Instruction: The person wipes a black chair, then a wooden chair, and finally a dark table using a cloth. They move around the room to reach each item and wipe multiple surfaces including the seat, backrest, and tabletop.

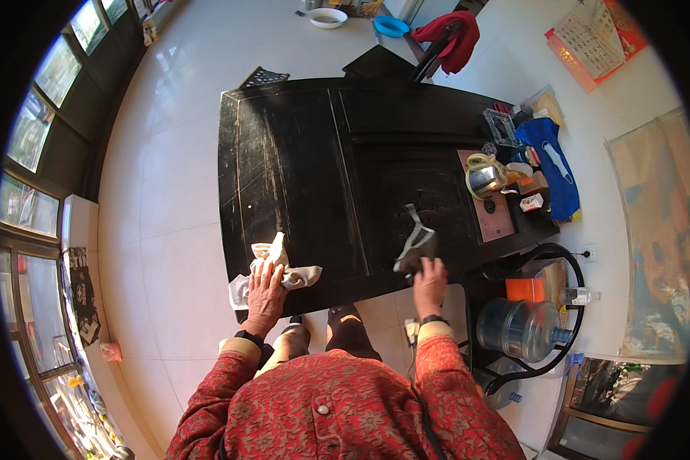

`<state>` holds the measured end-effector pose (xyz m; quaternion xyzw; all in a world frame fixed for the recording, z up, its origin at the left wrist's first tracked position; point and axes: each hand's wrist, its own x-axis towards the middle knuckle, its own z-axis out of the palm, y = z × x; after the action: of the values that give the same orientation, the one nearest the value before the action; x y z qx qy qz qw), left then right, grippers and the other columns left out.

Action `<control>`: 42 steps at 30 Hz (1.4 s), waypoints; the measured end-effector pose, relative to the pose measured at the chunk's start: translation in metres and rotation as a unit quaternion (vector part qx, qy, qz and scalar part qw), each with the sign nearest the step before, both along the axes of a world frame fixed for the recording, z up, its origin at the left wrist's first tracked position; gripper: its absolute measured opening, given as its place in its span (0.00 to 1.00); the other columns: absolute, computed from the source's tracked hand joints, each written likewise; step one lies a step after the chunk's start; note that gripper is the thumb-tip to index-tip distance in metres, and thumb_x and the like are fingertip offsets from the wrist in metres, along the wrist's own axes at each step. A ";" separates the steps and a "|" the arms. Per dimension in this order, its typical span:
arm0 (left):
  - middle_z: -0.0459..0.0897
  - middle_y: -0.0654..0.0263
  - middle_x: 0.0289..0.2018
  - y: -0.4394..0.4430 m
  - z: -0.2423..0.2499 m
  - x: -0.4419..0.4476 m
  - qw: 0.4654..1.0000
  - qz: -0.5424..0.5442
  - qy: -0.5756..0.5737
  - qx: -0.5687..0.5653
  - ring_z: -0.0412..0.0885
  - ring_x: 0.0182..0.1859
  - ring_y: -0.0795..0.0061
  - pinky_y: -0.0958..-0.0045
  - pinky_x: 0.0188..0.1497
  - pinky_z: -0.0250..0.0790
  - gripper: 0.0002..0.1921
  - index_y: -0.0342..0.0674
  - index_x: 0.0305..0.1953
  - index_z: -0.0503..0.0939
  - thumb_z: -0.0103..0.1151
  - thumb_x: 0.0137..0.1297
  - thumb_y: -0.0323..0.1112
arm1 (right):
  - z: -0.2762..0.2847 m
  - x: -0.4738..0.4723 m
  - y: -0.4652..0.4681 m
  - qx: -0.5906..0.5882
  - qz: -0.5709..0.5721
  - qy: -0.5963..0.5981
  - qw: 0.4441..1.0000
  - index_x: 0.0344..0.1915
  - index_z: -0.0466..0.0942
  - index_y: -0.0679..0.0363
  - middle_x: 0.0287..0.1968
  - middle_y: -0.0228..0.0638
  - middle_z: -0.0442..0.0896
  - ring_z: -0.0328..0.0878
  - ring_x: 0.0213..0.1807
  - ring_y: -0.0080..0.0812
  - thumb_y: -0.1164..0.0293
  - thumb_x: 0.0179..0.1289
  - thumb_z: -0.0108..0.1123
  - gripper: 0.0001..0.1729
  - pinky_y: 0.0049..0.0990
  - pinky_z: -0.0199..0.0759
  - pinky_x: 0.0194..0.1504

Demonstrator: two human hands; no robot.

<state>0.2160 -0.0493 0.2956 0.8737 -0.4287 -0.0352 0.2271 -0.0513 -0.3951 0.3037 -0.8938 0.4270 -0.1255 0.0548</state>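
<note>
My left hand (264, 294) presses down on a crumpled off-white cloth (302, 277) at the near left corner of a dark wooden table (313, 190). The fingers lie over the bunched fabric, and part of it spreads out on both sides. At the table's near edge, right of the middle, my right hand (430, 286) grips a dark piece of fabric with pale grey edging (418, 250). That fabric is blurred, so its exact kind is unclear. The tabletop beside both hands is scratched and worn.
On the table's right side, a metal kettle (485, 176) stands on a pink tray (496, 221), near small boxes and a blue cloth (552, 172). A large water bottle (520, 329) lies by a black curved chair frame (579, 282). A red garment (459, 43) hangs at the far end.
</note>
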 end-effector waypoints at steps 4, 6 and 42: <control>0.65 0.51 0.72 -0.013 -0.008 0.000 1.000 0.010 -0.006 0.004 0.58 0.77 0.44 0.44 0.78 0.50 0.33 0.43 0.69 0.71 0.67 0.60 0.34 | -0.016 -0.027 -0.063 0.021 -0.280 -0.008 0.960 0.64 0.76 0.51 0.67 0.57 0.72 0.74 0.63 0.59 0.65 0.65 0.66 0.27 0.51 0.72 0.61; 0.65 0.51 0.73 -0.006 -0.007 0.003 1.000 -0.007 -0.016 0.009 0.59 0.76 0.45 0.45 0.78 0.51 0.33 0.45 0.68 0.72 0.67 0.60 0.33 | -0.024 -0.025 -0.064 0.026 -0.291 0.002 0.956 0.66 0.74 0.52 0.68 0.60 0.70 0.73 0.62 0.62 0.64 0.66 0.65 0.28 0.52 0.72 0.61; 0.82 0.64 0.34 0.286 -0.150 -0.135 0.438 0.630 0.373 -0.521 0.79 0.33 0.79 0.73 0.32 0.75 0.13 0.33 0.52 0.76 0.52 0.66 0.20 | 0.016 0.209 0.264 0.019 0.702 0.078 0.708 0.67 0.76 0.48 0.74 0.51 0.66 0.61 0.77 0.48 0.57 0.51 0.76 0.41 0.47 0.53 0.77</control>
<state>0.0814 0.2368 0.1461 0.5218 0.4292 0.0253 0.7368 0.1580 -0.1308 0.3196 -0.9411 -0.3183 0.0273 0.1109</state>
